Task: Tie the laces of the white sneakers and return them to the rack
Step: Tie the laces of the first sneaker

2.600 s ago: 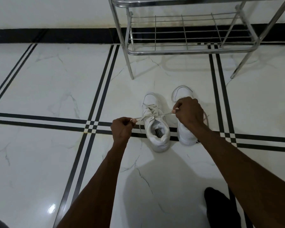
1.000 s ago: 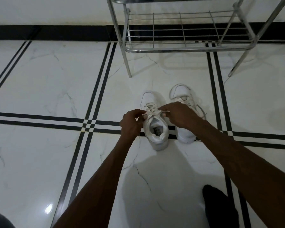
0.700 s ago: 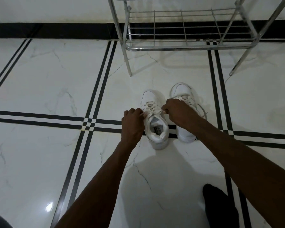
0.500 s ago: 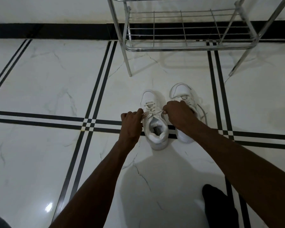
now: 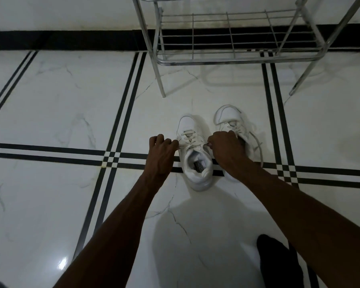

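At frame centre, our left hand (image 5: pixel 161 155) and right hand (image 5: pixel 226 149) each pinch an end of the left sneaker's (image 5: pixel 195 154) lace (image 5: pixel 192 144), drawn taut. Next we likely form loops; the other sneaker (image 5: pixel 234 125) lies loose-laced, the rack (image 5: pixel 227 59) empty above.

The floor (image 5: pixel 60 104) is glossy white marble-look tile, veined in grey and crossed by inlaid black stripes, with a bright glint of light near its lower left edge. The shoe rack (image 5: pixel 220 61) is polished chrome-like metal tubing with thin wire bars for its shelf. Both white sneakers (image 5: pixel 195 146) look smooth and faintly shiny, like leather or a synthetic, with a padded cloth lining at the collar. The laces (image 5: pixel 192 143) are flat matt woven cloth.
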The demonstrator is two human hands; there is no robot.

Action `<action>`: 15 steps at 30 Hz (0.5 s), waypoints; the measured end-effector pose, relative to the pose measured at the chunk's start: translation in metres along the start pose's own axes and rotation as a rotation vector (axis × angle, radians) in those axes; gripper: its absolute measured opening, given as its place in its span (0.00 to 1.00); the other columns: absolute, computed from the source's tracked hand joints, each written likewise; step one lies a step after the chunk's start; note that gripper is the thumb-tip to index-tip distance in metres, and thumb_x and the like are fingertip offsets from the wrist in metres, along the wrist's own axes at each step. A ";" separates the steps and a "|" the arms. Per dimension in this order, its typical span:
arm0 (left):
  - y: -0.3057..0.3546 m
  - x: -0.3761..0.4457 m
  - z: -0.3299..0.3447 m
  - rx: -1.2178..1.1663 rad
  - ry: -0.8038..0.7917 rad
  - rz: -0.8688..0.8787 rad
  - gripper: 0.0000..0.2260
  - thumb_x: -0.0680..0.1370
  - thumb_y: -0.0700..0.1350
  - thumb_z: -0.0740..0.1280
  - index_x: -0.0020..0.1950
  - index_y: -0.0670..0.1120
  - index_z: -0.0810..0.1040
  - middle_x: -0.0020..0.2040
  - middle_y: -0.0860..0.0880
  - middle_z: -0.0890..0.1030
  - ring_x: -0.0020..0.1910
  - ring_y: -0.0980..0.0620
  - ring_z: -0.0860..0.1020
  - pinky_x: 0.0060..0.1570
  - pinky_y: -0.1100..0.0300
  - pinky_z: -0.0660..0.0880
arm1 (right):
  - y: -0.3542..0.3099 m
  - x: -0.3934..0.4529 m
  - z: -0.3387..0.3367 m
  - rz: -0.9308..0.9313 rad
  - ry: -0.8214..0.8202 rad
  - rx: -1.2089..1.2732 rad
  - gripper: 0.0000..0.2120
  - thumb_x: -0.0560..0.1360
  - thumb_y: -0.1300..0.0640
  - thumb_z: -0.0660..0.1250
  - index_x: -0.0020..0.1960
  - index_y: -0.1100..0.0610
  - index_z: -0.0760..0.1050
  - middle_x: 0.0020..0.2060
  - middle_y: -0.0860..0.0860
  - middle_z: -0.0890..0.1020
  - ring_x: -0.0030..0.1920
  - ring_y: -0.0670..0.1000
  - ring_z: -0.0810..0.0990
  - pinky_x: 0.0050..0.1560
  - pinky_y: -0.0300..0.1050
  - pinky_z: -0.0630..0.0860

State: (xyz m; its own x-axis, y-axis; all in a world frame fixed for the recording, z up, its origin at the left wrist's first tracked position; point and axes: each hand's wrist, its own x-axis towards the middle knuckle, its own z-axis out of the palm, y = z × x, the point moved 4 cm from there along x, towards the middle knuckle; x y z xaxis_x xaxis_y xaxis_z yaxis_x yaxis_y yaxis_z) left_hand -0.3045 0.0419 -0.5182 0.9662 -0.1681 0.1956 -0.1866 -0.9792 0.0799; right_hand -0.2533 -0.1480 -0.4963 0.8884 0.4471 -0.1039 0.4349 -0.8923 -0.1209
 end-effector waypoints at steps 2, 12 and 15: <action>0.001 0.000 -0.001 -0.072 -0.015 -0.078 0.13 0.65 0.30 0.60 0.41 0.45 0.77 0.32 0.49 0.77 0.39 0.44 0.70 0.44 0.54 0.58 | -0.003 0.001 -0.001 0.033 0.005 0.012 0.18 0.78 0.62 0.61 0.30 0.56 0.64 0.42 0.58 0.84 0.46 0.60 0.83 0.47 0.49 0.67; 0.012 -0.012 0.014 -1.151 -0.052 -0.897 0.19 0.84 0.57 0.58 0.59 0.45 0.83 0.53 0.46 0.86 0.51 0.47 0.85 0.53 0.47 0.83 | -0.016 -0.002 0.006 0.294 -0.048 0.555 0.10 0.74 0.68 0.61 0.37 0.58 0.72 0.40 0.59 0.81 0.44 0.59 0.79 0.38 0.44 0.66; 0.014 -0.014 0.002 -1.328 -0.028 -1.001 0.23 0.87 0.55 0.54 0.61 0.43 0.84 0.54 0.46 0.85 0.52 0.50 0.83 0.52 0.56 0.81 | -0.018 -0.001 0.010 0.385 -0.030 0.749 0.12 0.76 0.64 0.62 0.38 0.64 0.80 0.36 0.56 0.83 0.39 0.55 0.79 0.36 0.42 0.70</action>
State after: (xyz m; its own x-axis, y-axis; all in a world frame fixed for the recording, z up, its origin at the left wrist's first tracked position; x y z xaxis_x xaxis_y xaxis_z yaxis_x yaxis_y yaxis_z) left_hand -0.3201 0.0303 -0.5219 0.7889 0.4097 -0.4581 0.4708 0.0762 0.8790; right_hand -0.2639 -0.1315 -0.5035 0.9458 0.1307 -0.2974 -0.1199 -0.7104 -0.6935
